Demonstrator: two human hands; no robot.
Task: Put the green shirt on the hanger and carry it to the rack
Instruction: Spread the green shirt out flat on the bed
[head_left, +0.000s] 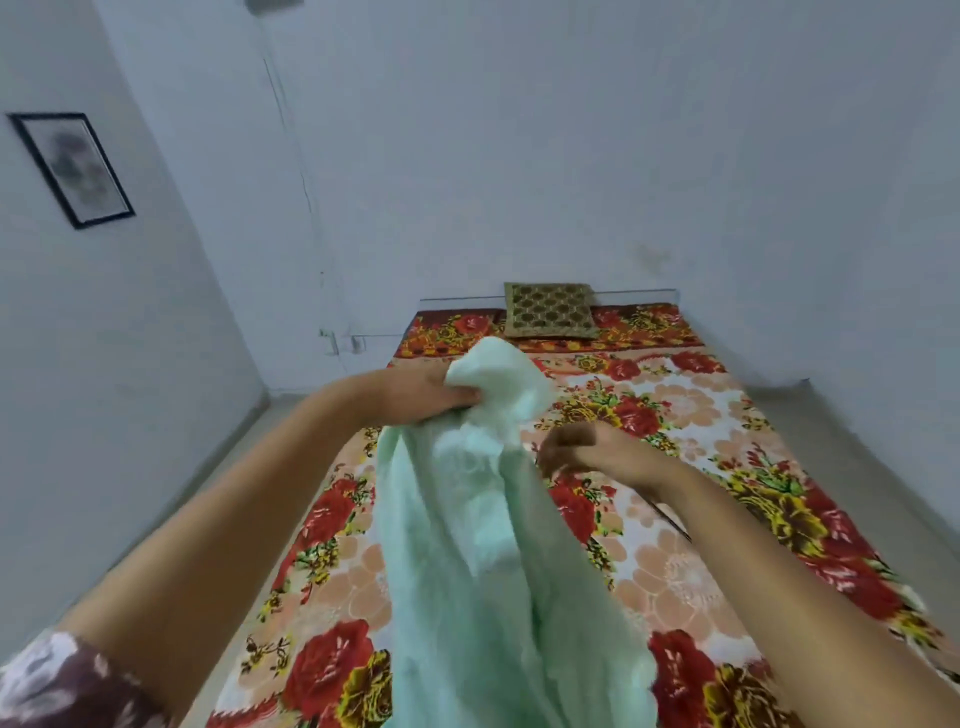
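White-walled bedroom, with a framed picture (70, 169) on the left wall. Looked down along a bed (810, 525) covered by a red-and-yellow floral bedsheet (675, 582), a patterned cushion (550, 310) propped at its head against the far wall. Held the green shirt (467, 530) up above the sheet with the left hand (426, 392), fingers and thumb clenched on a bunch of cloth near the top, the rest hanging down toward the near edge of the view. Had the right hand (592, 449) just right of the shirt's upper edge, fingers curled round a thin dark bar (672, 519) sticking out below the wrist, too blurred to name further. Wore a brown-and-white patterned sleeve (57, 686) on the left arm, bottom left.
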